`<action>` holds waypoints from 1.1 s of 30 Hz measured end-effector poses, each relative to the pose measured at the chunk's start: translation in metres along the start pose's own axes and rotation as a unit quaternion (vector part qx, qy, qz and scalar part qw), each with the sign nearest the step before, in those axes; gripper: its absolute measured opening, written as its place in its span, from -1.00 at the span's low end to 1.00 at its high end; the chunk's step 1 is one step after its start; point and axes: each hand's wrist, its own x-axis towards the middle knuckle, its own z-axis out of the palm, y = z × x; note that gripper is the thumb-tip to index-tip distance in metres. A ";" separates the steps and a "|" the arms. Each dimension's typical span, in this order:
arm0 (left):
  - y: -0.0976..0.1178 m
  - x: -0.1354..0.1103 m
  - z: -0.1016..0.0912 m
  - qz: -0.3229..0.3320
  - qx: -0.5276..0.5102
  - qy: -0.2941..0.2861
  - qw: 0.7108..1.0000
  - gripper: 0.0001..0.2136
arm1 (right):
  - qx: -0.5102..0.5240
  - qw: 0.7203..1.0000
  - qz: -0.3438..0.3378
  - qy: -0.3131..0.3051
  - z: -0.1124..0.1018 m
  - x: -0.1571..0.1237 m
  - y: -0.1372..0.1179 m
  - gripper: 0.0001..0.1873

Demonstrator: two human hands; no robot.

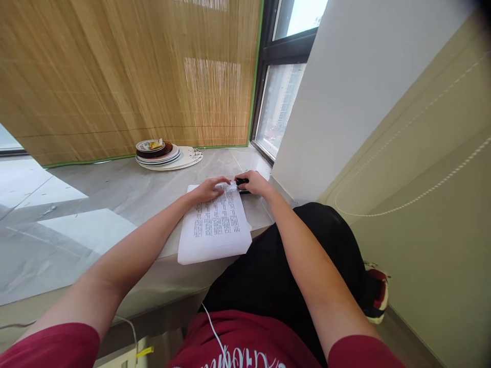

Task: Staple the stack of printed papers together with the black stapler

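Note:
A stack of printed paper sheets (217,225) lies on the grey marble ledge (115,194) in front of me. My left hand (209,188) rests on the far edge of the sheets, fingers curled and pinching the top of the pages. Just to its right, my right hand (255,183) is closed around a small black object (241,181), probably a stapler or a clip, at the top right corner of the paper. Both hands nearly touch each other there.
A pile of plates (158,152) on a flat white tray (190,158) sits at the back of the ledge, under a bamboo blind (130,76). A window (278,102) and a white wall close the right side. My legs hang below the ledge edge.

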 end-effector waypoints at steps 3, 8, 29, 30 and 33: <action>-0.001 0.001 0.000 -0.047 0.000 0.060 0.997 -0.62 | -0.006 1.000 0.011 -0.001 0.000 -0.001 -0.002 -0.72; 0.000 0.002 0.001 -0.044 0.028 0.040 0.998 -0.67 | -0.001 1.000 0.012 -0.004 -0.002 -0.002 -0.004 -0.72; 0.009 -0.003 0.000 0.075 0.145 -0.132 0.978 -0.50 | -0.040 0.999 0.009 -0.013 0.003 -0.002 -0.004 -0.77; 0.009 -0.003 0.001 0.076 0.144 -0.129 0.978 -0.50 | -0.047 0.999 0.010 -0.013 0.003 -0.002 -0.005 -0.76; 0.010 -0.003 0.001 0.079 0.139 -0.117 0.980 -0.51 | -0.069 0.997 0.019 -0.008 0.005 -0.001 -0.005 -0.75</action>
